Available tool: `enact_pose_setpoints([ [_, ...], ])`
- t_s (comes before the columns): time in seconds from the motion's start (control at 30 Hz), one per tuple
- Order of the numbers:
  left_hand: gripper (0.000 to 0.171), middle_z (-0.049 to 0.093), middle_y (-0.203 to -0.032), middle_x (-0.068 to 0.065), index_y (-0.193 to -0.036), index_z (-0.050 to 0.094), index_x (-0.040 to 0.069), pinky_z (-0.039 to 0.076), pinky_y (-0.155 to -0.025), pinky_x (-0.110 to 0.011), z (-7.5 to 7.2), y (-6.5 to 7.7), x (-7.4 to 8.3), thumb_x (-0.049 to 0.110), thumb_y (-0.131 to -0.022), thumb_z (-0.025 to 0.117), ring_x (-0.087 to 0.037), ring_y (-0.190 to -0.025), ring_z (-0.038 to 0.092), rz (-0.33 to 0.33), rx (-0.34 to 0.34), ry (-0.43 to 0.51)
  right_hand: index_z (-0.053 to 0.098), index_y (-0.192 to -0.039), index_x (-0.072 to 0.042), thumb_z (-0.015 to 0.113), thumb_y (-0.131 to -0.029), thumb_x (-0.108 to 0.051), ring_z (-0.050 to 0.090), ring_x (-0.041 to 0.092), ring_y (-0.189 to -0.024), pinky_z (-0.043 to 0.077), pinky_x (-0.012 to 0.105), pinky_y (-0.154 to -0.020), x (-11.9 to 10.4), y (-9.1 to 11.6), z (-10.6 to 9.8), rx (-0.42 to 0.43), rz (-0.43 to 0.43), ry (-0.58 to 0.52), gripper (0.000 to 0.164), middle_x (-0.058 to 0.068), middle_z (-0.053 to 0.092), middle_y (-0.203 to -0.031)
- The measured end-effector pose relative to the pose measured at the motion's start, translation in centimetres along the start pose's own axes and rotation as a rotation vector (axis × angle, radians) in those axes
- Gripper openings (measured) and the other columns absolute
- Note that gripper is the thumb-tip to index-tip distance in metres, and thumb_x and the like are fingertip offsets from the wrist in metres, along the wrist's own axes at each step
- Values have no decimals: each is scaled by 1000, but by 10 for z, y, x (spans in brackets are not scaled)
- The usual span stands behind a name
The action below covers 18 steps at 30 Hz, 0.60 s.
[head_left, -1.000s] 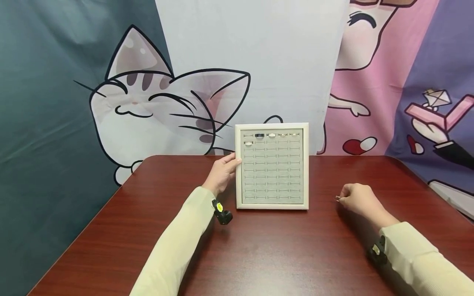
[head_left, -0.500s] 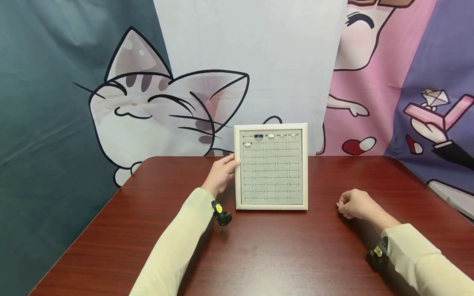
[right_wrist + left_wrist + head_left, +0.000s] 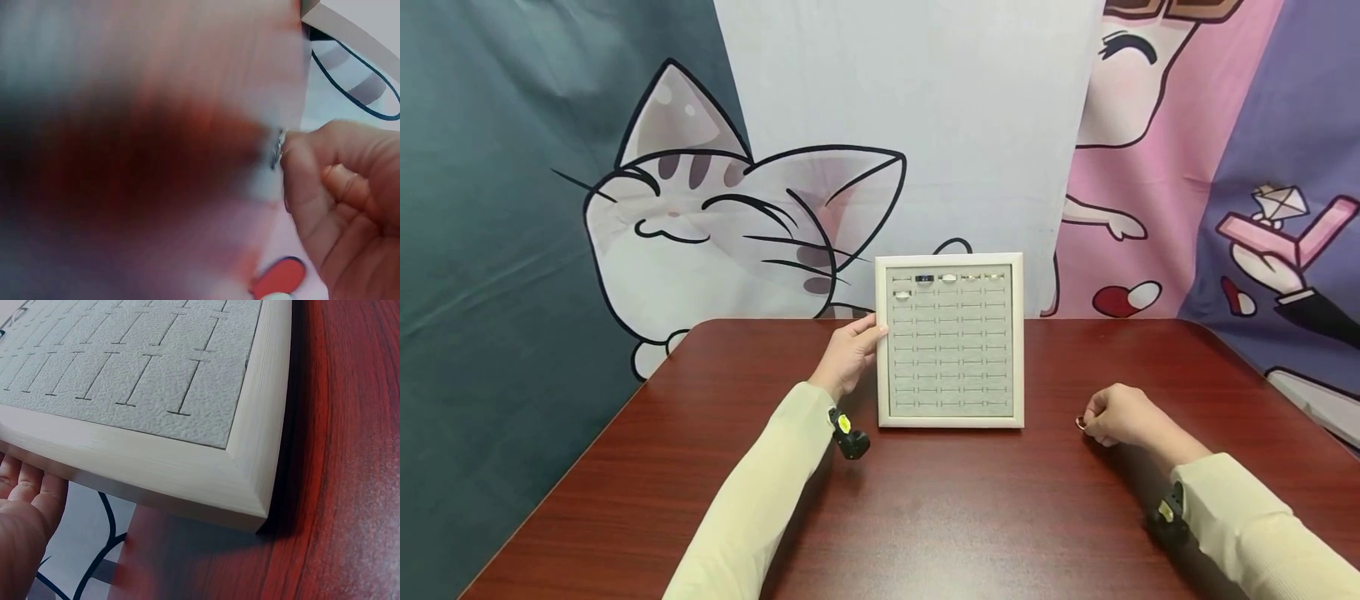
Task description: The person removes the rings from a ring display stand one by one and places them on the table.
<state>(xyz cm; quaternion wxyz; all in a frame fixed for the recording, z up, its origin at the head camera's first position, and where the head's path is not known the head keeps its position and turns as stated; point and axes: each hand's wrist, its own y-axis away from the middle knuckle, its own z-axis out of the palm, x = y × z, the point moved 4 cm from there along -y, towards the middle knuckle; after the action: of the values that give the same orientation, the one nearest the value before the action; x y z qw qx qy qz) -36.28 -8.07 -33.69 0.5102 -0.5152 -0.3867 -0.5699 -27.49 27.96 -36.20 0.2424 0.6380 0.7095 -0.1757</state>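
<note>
A white-framed ring display board [image 3: 951, 422] stands upright on the table, its grey slotted pad [image 3: 951, 367] facing me. My left hand [image 3: 846, 354] grips the frame's left edge, thumb at the front; the left wrist view shows its curled fingers [image 3: 53, 494] against the frame's side. Off to the right of the board, low over the table, my right hand [image 3: 1122, 417] pinches a small ring [image 3: 1081, 422] between thumb and forefinger. In the right wrist view that ring [image 3: 278, 149] looks silvery and sticks out past the fingertips.
Several rings sit in the board's upper slots: a dark ring [image 3: 924, 279], a silver ring [image 3: 949, 277] and gold-toned ones in the top row, another silver ring [image 3: 902, 295] below. The reddish-brown table [image 3: 970, 517] has rounded far corners. Behind it hangs a cartoon backdrop [image 3: 985, 125].
My right hand has dropped slightly toward the table with the ring, which is turned so its hoop shows more. My left hand and the board keep their places.
</note>
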Motion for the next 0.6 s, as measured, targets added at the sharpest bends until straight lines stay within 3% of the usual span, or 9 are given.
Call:
enact_pose_setpoints([
  [0.17, 35, 64, -115, -14, -126, 58, 8, 53, -78, -29, -2, 0, -1, 13, -91, 58, -15, -90, 65, -7, 14, -2, 64, -73, -6, 66, -74, -12, 53, 12, -58, 43, 28, -55, -25, -10, -31, 77, -31, 45, 7, -4, 57, -57],
  [0.37, 35, 64, -115, -15, -126, 57, 7, 53, -78, -30, 1, 1, -2, 12, -91, 57, -15, -90, 65, 0, 2, 5, 64, -79, -7, 64, -76, -17, 50, 16, -65, 39, 28, -57, -85, -27, -70, 233, -80, 40, 10, -1, 59, -64],
  [0.47, 35, 64, -115, -15, -126, 57, 8, 53, -78, -30, 1, 1, -2, 12, -91, 57, -15, -90, 65, 8, -2, 1, 64, -81, -8, 61, -74, -14, 50, 19, -67, 39, 28, -56, -123, -36, -74, 294, -117, 48, 11, 2, 63, -71],
  [0.6, 34, 65, -114, -14, -125, 58, 8, 53, -78, -31, 0, 1, 0, 12, -91, 57, -16, -90, 65, 17, 3, 2, 66, -88, -4, 57, -75, -11, 56, 22, -73, 44, 29, -60, -170, -52, -65, 316, -167, 41, 18, 10, 68, -83],
])
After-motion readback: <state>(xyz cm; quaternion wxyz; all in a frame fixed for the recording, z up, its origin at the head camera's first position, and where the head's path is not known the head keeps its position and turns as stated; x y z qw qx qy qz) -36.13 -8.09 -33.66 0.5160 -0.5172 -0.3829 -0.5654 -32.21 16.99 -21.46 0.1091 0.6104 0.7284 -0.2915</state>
